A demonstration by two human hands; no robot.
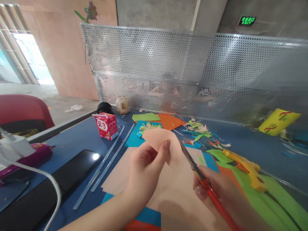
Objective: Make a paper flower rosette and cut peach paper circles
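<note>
My left hand [146, 170] pinches a curved piece of pale peach paper [157, 137] between thumb and fingers, above the middle of the table. In my right hand [221, 186] is a pair of scissors [191, 159] with red handles, pointing up and left. Their blades lie along the right edge of the held paper; whether they are apart cannot be made out. Beneath both hands lie large peach sheets [178, 195], over blue, orange and green paper. Just behind the held piece sits a fringed green and peach paper bunch [150, 126] on blue paper.
A yellow glue gun [243, 166] lies right, its cord running forward. Paper scraps [199, 130] spread behind. Left are two clear glue sticks [103, 163], a red drink carton [106, 125], a black phone [57, 183] and a white cable [54, 179]. A perforated metal screen [149, 57] borders the back.
</note>
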